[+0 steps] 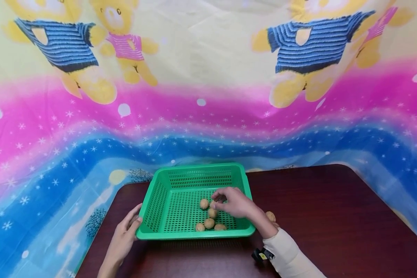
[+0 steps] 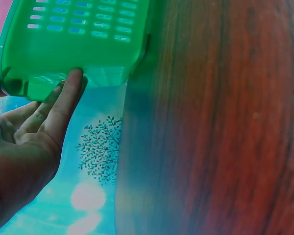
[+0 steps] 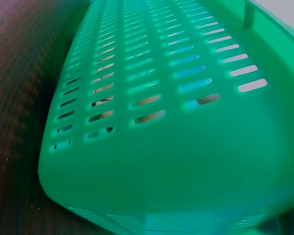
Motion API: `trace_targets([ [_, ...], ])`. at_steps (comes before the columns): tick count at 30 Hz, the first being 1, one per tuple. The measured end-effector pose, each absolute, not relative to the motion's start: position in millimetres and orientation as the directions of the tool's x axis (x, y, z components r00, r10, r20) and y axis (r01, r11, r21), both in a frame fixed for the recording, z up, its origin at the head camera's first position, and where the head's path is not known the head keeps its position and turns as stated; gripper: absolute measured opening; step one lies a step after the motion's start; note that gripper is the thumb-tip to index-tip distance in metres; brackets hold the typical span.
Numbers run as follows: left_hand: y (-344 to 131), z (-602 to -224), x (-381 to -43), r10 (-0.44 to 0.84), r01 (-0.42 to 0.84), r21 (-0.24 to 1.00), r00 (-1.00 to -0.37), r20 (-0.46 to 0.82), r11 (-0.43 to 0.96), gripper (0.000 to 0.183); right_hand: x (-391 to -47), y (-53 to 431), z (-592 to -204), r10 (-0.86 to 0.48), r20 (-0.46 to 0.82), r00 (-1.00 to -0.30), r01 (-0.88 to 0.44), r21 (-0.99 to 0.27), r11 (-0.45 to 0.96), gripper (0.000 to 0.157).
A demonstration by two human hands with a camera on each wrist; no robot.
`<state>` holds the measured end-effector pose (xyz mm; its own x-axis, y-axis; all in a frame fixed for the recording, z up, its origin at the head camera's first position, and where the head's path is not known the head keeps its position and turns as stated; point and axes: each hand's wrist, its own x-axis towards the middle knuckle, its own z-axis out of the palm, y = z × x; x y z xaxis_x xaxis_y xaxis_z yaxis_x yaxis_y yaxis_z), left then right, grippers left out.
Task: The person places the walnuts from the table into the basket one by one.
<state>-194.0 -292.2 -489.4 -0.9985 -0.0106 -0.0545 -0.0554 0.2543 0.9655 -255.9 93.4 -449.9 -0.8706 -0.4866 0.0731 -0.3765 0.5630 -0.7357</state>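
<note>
A green plastic basket [image 1: 194, 235] with slotted walls stands on the dark wooden table. Its left rim is held by my left hand [image 1: 122, 235], thumb at the edge; in the left wrist view that hand's fingers [image 2: 63, 107] lie against the outer wall. My right hand [image 1: 233, 202] reaches over the right wall into the basket, its thumb and fingers pinching a walnut [image 1: 213, 205] low over the basket floor. Close by lie a walnut [image 1: 204, 204] to the left and several more walnuts [image 1: 209, 223] toward the front wall. The basket wall [image 3: 152, 166] hides my right hand in the right wrist view.
Right of the basket, partly behind my right forearm, walnuts [image 1: 270, 216] lie on the table [image 1: 319, 204]. A black strap device [image 1: 262, 255] sits at my right wrist by the light sleeve. A printed bear cloth [image 1: 201, 127] hangs behind the table.
</note>
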Motion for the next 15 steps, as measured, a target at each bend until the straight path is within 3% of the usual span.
trace_targets([
  [15, -293.5, -490.7, -194.0, -0.011, -0.050, 0.966, -0.999, -0.049, 0.252, 0.058, -248.4, 121.0, -428.7, -0.437, 0.192, -0.879, -0.409, -0.776, 0.480, 0.028],
])
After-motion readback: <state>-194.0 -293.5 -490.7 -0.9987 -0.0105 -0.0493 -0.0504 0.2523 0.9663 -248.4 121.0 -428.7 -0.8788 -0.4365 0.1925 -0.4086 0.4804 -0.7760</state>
